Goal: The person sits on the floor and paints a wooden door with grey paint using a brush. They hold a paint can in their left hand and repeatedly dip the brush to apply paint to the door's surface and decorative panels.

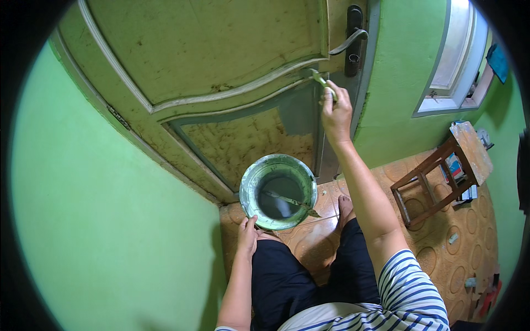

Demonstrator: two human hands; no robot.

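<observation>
My right hand [337, 108] grips a paintbrush [323, 81] by its light green handle. The bristles touch the rail of a panelled door [244, 45], just below the upper panel's curved moulding. Grey paint [301, 108] covers the rim and right side of the lower panel, whose middle is still yellowish and stained. With my left hand [248, 236] I hold the near left rim of a paint-smeared bucket [278, 162]. Grey paint lies inside it, and a stick [290, 200] rests across it with one end over the rim.
A metal door handle [352, 41] is at the upper right of the door. On the patterned tile floor [439, 244] at right stands a wooden stool [430, 182] with a paint-spotted top. Green walls [107, 215] flank the door. A window [453, 62] is in the right wall.
</observation>
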